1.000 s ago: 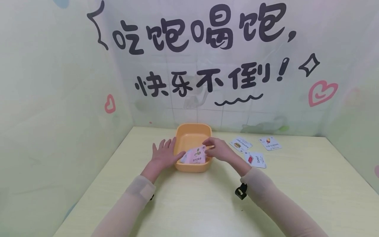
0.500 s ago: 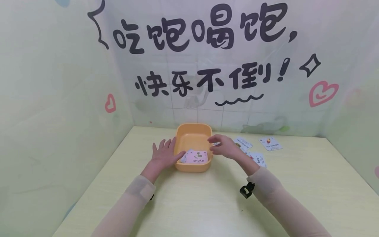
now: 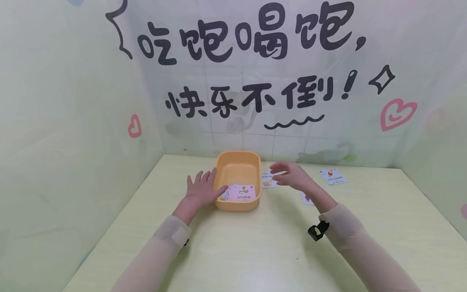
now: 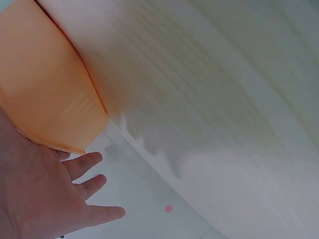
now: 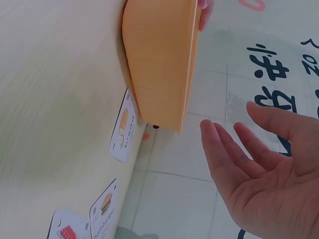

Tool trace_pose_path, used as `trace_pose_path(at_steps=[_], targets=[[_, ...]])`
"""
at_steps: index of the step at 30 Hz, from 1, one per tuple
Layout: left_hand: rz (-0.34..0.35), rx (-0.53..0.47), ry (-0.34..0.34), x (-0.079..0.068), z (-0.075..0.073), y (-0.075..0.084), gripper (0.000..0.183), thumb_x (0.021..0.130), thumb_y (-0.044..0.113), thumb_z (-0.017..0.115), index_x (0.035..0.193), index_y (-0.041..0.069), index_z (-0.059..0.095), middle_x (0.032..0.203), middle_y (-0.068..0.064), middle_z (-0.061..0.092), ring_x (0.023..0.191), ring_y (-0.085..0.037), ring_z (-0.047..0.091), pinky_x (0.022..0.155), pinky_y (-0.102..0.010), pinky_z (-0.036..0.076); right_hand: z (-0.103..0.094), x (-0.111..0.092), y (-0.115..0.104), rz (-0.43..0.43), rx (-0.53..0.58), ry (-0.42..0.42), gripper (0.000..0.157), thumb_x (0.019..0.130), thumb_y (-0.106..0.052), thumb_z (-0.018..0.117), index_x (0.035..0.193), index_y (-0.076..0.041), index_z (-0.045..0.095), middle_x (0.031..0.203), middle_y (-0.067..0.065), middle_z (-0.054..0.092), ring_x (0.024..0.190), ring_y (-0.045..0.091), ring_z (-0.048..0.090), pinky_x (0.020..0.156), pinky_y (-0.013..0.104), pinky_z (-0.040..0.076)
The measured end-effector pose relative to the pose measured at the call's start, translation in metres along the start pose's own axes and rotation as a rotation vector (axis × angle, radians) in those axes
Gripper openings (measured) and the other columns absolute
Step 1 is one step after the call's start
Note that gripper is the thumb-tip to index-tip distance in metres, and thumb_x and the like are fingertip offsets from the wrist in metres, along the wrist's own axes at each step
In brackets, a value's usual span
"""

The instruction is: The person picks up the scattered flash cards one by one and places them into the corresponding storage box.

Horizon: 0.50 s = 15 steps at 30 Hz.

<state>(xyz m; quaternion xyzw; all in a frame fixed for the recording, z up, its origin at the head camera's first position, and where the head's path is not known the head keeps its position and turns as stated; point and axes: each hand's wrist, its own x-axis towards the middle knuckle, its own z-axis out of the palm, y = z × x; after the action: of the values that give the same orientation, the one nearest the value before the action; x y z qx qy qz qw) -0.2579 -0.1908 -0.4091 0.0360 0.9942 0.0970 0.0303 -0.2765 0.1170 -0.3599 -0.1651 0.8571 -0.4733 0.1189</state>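
Fingers spread, my left hand [image 3: 200, 192] rests against the left side of an orange plastic box [image 3: 238, 206], its thumb reaching over the rim. Inside the box, a pink flashcard [image 3: 246, 193] printed "snake" lies on top of other cards. My right hand [image 3: 293, 177] hovers right of the box with loosely bent fingers and holds nothing. Below it, a bread flashcard [image 3: 268, 183] lies against the box's right side, partly covered in the head view. The right wrist view shows a hamburger flashcard [image 5: 103, 206] and part of a beef flashcard [image 5: 67, 228] on the table.
An ice cream flashcard [image 3: 333, 177] lies at the back right of the pale wood table [image 3: 240, 251]. Printed curtains enclose the table at the back and both sides. The box stands near the back curtain [image 3: 189, 138].
My right hand has let go of the snake card, which now lies flatter in the box. That hand has moved right, out of the box, uncovering the bread card. The left hand stays put.
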Motion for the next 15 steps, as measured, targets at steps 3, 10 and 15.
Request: trace_pose_path(at_steps=[3,10,15], targets=[[0.001,-0.001,-0.001,0.000,-0.001,0.000,0.089,0.096,0.068,0.038,0.161,0.013,0.013,0.163,-0.018,0.028,0.152,-0.043,0.017,0.118,-0.072,0.004,-0.006,-0.002,0.006,-0.001,-0.017,0.014,0.039,0.097,-0.010,0.061,0.134,0.003,0.054,0.136,0.027,0.058,0.122,0.038,0.061,0.092,0.038,0.058],[0.004,-0.002,-0.003,-0.002,-0.002,0.001,0.088,0.096,0.067,0.039,0.161,0.013,0.013,0.163,-0.018,0.030,0.152,-0.044,0.018,0.118,-0.072,0.005,-0.022,-0.009,0.023,0.011,-0.047,0.035,0.039,0.097,-0.011,0.061,0.133,0.004,0.054,0.133,0.028,0.059,0.118,0.037,0.063,0.093,0.039,0.058],[0.006,0.003,-0.005,-0.003,-0.003,0.002,0.089,0.096,0.067,0.039,0.161,0.013,0.013,0.163,-0.018,0.030,0.152,-0.044,0.018,0.118,-0.072,0.006,-0.033,-0.015,0.034,0.019,-0.070,0.049,0.039,0.098,-0.012,0.061,0.132,0.006,0.054,0.131,0.029,0.061,0.114,0.036,0.064,0.092,0.039,0.059]])
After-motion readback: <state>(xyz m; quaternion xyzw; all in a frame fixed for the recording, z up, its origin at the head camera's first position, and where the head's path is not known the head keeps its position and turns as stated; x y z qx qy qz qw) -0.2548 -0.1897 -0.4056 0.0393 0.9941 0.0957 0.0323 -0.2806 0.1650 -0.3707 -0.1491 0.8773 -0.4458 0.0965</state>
